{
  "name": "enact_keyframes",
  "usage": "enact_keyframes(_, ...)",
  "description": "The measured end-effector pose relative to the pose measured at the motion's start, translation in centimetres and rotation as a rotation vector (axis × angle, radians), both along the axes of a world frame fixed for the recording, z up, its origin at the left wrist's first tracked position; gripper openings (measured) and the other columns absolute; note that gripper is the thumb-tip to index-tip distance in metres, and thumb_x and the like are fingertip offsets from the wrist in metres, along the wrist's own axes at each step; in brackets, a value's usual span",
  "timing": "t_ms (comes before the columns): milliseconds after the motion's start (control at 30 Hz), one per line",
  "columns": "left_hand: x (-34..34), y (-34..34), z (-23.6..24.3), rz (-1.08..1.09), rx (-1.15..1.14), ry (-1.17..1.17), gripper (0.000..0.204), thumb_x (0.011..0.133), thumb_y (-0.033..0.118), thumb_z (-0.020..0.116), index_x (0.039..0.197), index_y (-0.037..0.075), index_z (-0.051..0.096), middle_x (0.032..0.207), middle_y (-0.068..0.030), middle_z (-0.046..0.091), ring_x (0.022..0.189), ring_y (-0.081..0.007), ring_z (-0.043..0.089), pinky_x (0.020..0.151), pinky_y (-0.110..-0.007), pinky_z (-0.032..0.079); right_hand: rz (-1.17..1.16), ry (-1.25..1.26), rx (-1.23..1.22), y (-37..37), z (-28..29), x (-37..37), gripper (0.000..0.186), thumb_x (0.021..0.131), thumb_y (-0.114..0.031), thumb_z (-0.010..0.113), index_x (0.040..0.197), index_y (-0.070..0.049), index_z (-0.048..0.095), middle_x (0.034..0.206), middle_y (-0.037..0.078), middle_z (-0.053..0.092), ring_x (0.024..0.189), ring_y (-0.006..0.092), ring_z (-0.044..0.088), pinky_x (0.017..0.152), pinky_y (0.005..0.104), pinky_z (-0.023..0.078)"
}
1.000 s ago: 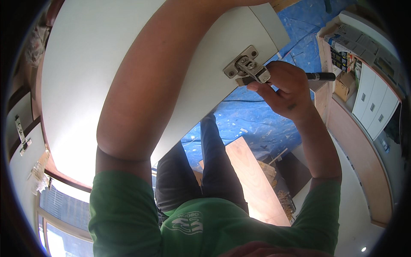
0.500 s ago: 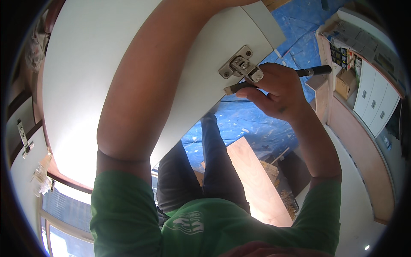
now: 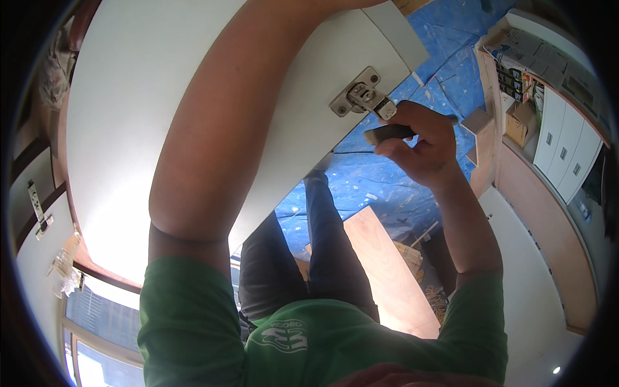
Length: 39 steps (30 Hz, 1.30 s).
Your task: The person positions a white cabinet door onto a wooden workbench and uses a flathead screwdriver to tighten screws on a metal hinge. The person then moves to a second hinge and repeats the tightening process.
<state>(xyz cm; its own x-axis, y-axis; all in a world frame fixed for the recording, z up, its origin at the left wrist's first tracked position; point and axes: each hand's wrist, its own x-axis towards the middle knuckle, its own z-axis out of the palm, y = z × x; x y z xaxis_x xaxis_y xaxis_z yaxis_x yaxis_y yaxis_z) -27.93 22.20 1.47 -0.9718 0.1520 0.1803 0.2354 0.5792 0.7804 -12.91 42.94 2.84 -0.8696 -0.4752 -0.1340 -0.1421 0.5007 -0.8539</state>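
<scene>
My right hand [image 3: 427, 143] is closed round the dark handle of a small brush [image 3: 392, 133] with short pale bristles. The brush tip points left, just off the edge of a white cabinet door [image 3: 316, 90]. Right above it, a metal concealed hinge [image 3: 364, 95] is fixed near that edge, and its arm sticks out toward my fingers. Across the door's face lies my left forearm, reaching up to the top rim of the view. Only a sliver of my left hand [image 3: 351, 4] shows there, and its fingers are out of sight.
Blue sheeting [image 3: 380, 184] covers the floor below, with a pale wooden board [image 3: 390, 271] lying near my legs. Shelving with a cardboard box [image 3: 519, 122] and white drawers [image 3: 561, 145] stands at right. Another hinge [image 3: 40, 213] hangs on a panel at far left.
My right hand has drawn the brush slightly right and off the door's edge, and its angle has turned. The left arm has barely moved.
</scene>
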Motion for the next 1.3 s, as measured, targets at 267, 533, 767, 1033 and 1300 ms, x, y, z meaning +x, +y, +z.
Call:
enact_keyframes(267, 0.6, 0.0, 2.8, -0.025, -0.006, -0.176, 0.032, 0.091, 0.033, 0.061, 0.085, 0.006, 0.077, 0.075, -0.0215, 0.071, 0.078, -0.0385, 0.072, 0.080, -0.046, 0.057, -0.885, -0.451, -0.439, -3.9, -2.8, 3.4, 0.028, 0.102, -0.027, 0.069, 0.090, -0.002, 0.063, 0.069, -0.002, 0.054, 0.057, 0.0052, 0.045, 0.052, 0.0230, 0.035)
enact_keyframes(533, 0.1, 0.3, 0.9, -0.008, -0.019, -0.044, 0.033, 0.091, 0.033, 0.061, 0.088, 0.005, 0.078, 0.081, -0.0219, 0.072, 0.080, -0.0403, 0.072, 0.081, -0.047, 0.057, -0.911, -0.514, -0.539, -6.6, -3.1, 6.2, 0.019, 0.098, -0.017, 0.073, 0.091, -0.003, 0.062, 0.070, -0.003, 0.056, 0.060, 0.0026, 0.047, 0.054, 0.0213, 0.037)
enact_keyframes(767, 0.3, 0.4, 0.1, 0.002, 0.065, -0.034, 0.033, 0.091, 0.033, 0.061, 0.093, 0.005, 0.078, 0.085, -0.0225, 0.073, 0.084, -0.0393, 0.072, 0.082, -0.045, 0.057, -0.773, -0.717, -0.578, -4.7, -2.7, 7.7, 0.015, 0.093, -0.011, 0.077, 0.094, -0.004, 0.063, 0.073, -0.001, 0.059, 0.064, 0.0046, 0.052, 0.056, 0.0228, 0.041)
enact_keyframes(1033, 0.7, 0.4, 0.0, 0.092, 0.279, -0.007, 0.027, 0.094, 0.024, 0.064, 0.105, 0.001, 0.074, 0.089, -0.0176, 0.074, 0.084, -0.0292, 0.070, 0.080, -0.037, 0.054, -0.869, -1.225, -0.733, -0.4, -3.0, 11.4, 0.022, 0.101, -0.029, 0.067, 0.097, -0.008, 0.062, 0.073, 0.003, 0.053, 0.070, 0.0222, 0.064, 0.059, 0.0358, 0.055)
enact_keyframes(1300, 7.8, -5.6, -0.7, 0.099, -0.206, 0.184, 0.029, 0.088, 0.025, 0.074, 0.114, 0.012, 0.072, 0.121, -0.0069, 0.069, 0.119, -0.0302, 0.059, 0.104, -0.045, 0.040, -1.130, -1.242, -0.726, 2.2, -3.6, 18.7, 0.037, 0.104, -0.047, 0.059, 0.101, -0.010, 0.064, 0.066, 0.003, 0.058, 0.069, 0.0269, 0.071, 0.073, 0.0513, 0.062)
